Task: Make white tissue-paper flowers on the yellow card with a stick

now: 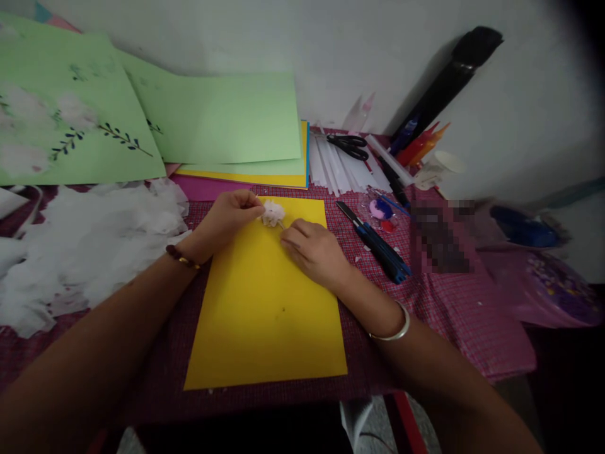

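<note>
A small white tissue-paper flower (273, 213) rests at the top edge of a yellow sheet (265, 315) laid on the pink checked tablecloth. My left hand (230, 216) pinches the flower from the left, fingers curled closed on it. My right hand (312, 251) lies on the yellow sheet just right of the flower, with its fingertips pressed together at the flower's thin stem.
A heap of white tissue paper (85, 246) lies at the left. Green sheets (222, 116) and a coloured paper stack lean at the back. Black scissors (350, 145), white paper strips (338, 167), a blue-handled tool (382, 249) and markers (418, 145) sit at the right.
</note>
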A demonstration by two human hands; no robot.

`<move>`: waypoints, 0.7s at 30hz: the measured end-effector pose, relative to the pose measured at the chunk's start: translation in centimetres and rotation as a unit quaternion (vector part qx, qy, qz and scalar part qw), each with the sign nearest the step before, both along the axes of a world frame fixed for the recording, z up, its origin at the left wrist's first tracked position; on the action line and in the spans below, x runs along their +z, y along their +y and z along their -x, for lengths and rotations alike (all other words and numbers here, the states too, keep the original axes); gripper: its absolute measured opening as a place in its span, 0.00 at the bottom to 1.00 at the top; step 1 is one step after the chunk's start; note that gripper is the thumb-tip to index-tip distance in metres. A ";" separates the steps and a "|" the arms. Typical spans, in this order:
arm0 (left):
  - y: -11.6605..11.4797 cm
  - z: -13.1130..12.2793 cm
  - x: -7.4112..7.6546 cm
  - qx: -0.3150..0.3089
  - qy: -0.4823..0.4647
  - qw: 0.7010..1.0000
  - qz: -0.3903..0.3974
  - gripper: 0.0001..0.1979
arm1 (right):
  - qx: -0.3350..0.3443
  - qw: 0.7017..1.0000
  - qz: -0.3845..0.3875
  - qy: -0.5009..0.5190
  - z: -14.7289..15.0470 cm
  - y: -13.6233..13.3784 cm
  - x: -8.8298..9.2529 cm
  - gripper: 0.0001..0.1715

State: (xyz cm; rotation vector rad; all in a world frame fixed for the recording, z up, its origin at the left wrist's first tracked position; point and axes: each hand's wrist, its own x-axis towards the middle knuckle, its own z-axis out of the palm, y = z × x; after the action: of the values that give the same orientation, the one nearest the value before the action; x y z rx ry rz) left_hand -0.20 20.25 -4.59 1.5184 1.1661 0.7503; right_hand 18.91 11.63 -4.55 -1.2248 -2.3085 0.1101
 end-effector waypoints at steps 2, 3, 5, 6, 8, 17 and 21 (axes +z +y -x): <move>0.0 0.0 0.1 0.016 -0.010 1.000 0.003 0.09 | -0.009 0.999 -0.030 0.039 -0.2 -0.5 0.4 0.13; -0.1 0.0 0.1 0.026 -0.013 1.000 -0.007 0.11 | -0.011 0.997 -0.043 0.068 -0.2 -0.7 0.5 0.13; -0.2 0.0 0.4 0.038 -0.012 0.999 -0.037 0.17 | -0.009 0.990 -0.061 0.124 -0.3 -1.0 0.6 0.11; -0.3 0.1 0.6 0.037 -0.005 0.998 -0.052 0.20 | -0.008 0.987 -0.067 0.145 -0.3 -1.1 0.5 0.10; -0.5 0.4 0.9 0.023 0.010 0.997 -0.069 0.24 | -0.018 0.983 -0.069 0.168 -0.4 -1.0 0.4 0.10; -2.1 0.6 3.8 -0.103 0.004 0.994 -0.033 0.27 | 0.008 0.975 0.018 0.220 -0.4 -0.9 1.2 0.23; -4.1 -1.3 5.4 -0.247 0.032 0.969 0.001 0.20 | 0.032 0.971 0.049 0.231 0.2 -1.4 1.5 0.30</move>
State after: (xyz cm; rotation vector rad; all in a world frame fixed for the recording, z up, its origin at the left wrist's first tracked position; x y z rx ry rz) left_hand 1.06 16.18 0.86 1.7455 0.7797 0.3643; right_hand 18.74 10.26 -3.01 -1.0378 -1.9500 0.4852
